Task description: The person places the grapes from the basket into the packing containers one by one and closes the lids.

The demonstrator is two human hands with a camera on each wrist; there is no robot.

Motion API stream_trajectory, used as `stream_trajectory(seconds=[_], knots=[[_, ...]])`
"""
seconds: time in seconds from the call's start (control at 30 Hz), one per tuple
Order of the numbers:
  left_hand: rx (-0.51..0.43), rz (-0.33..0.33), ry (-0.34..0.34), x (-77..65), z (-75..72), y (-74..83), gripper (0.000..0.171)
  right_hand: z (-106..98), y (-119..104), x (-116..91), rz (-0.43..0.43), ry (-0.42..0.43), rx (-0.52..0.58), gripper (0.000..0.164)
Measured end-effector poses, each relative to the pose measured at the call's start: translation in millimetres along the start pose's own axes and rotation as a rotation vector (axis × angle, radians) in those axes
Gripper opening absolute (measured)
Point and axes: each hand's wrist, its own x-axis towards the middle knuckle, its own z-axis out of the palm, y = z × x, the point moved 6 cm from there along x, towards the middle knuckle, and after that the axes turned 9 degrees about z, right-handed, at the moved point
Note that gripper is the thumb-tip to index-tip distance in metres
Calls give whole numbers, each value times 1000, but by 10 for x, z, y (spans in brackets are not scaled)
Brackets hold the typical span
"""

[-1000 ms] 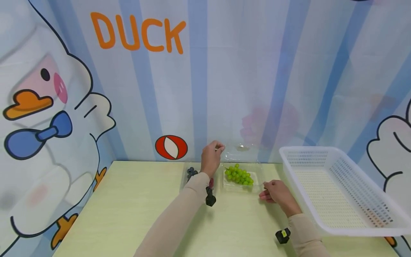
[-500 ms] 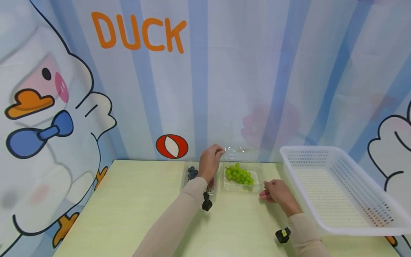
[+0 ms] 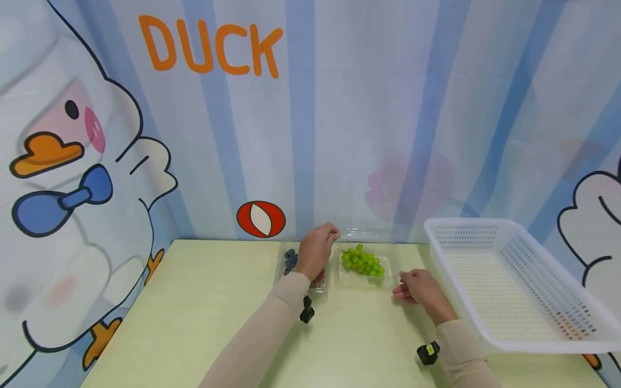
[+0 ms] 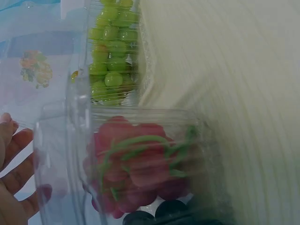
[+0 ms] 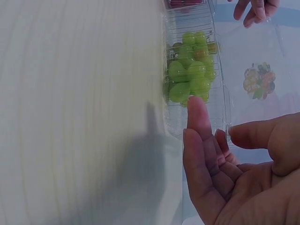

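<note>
A bunch of green grapes [image 3: 361, 261] lies in a clear plastic clamshell box [image 5: 213, 119] at the table's back edge. My left hand [image 3: 314, 250] pinches the left end of its raised clear lid [image 3: 364, 234]. At the box's front right corner, my right hand [image 3: 422, 291] pinches the rim between thumb and a finger, the other fingers stretched out beside it. Left of it stands a second clear box [image 3: 317, 291] with dark round fruit [image 3: 290, 260] and red grapes [image 4: 136, 164], partly hidden by my left arm in the head view.
A white perforated plastic basket [image 3: 495, 291] stands at the right, close to my right forearm. A printed curtain [image 3: 349, 134] hangs right behind the table's [image 3: 218, 312] back edge.
My left hand has come lower and slightly left, and the lid has tipped lower with it. My right hand has stayed at the box corner.
</note>
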Motion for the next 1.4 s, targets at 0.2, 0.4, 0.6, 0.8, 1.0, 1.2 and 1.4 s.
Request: stream_trajectory(seconds=[0.2, 0.4, 0.6, 0.8, 1.0, 1.2, 1.4], knots=[[51, 34, -20, -64, 3, 25, 16, -2, -2, 2, 5, -8, 11, 36], [108, 122, -17, -141, 24, 41, 17, -1, -9, -5, 10, -31, 27, 40], [183, 190, -25, -211, 44, 59, 18, -7, -4, -14, 8, -37, 26, 40], [235, 215, -56, -272, 56, 79, 18, -3, 10, -21, 11, -36, 14, 38], [244, 258, -65, -314, 42, 100, 16, -2, 1, -20, 16, -27, 18, 36], [275, 268, -100, -338, 37, 98, 17, -3, -6, -25, 3, -39, 17, 39], [323, 283, -147, -369, 50, 79, 19, 1, -12, -20, 10, -47, 18, 40]])
